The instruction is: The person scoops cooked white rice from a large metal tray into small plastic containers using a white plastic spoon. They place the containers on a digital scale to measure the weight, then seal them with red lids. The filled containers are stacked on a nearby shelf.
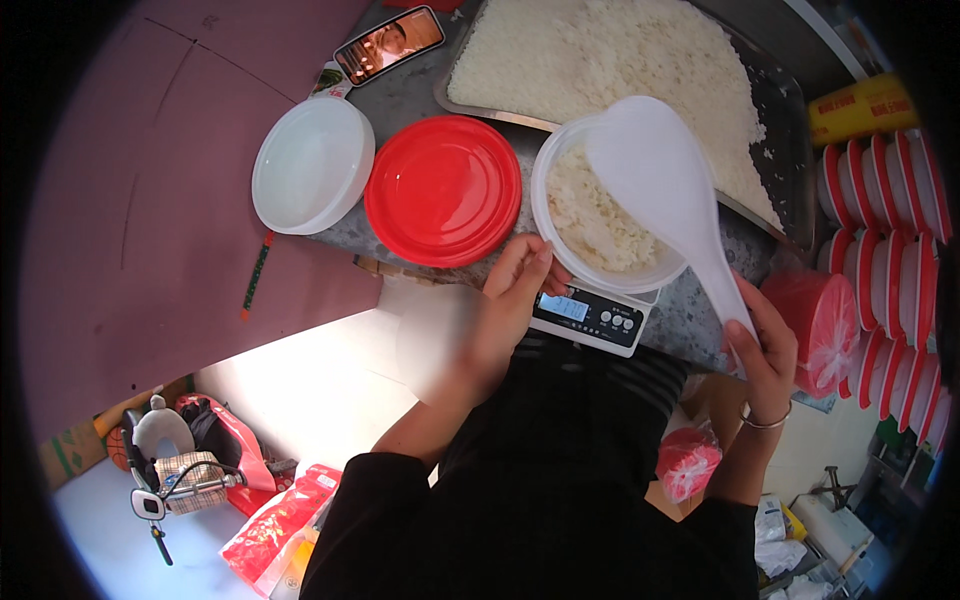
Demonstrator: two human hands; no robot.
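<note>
A round white plastic bowl of cooked rice (600, 217) rests on a digital kitchen scale (592, 319) with a lit display. My right hand (761, 352) grips the handle of a white plastic rice paddle (652, 165), whose broad blade lies over the bowl and hides part of the rice. The fingers of my left hand (525, 281) are at the bowl's lower left rim, by the scale; whether they grip it I cannot tell. Left of the bowl is a red round plastic lid (444, 191), and farther left a white round container (313, 166).
Behind the bowl lies a large metal tray (517, 118) of cooked rice (570, 52). A smartphone (390, 45) with a lit screen stands at the back left. Stacked red-rimmed white containers (881, 285) and red items in clear plastic (814, 326) are at the right.
</note>
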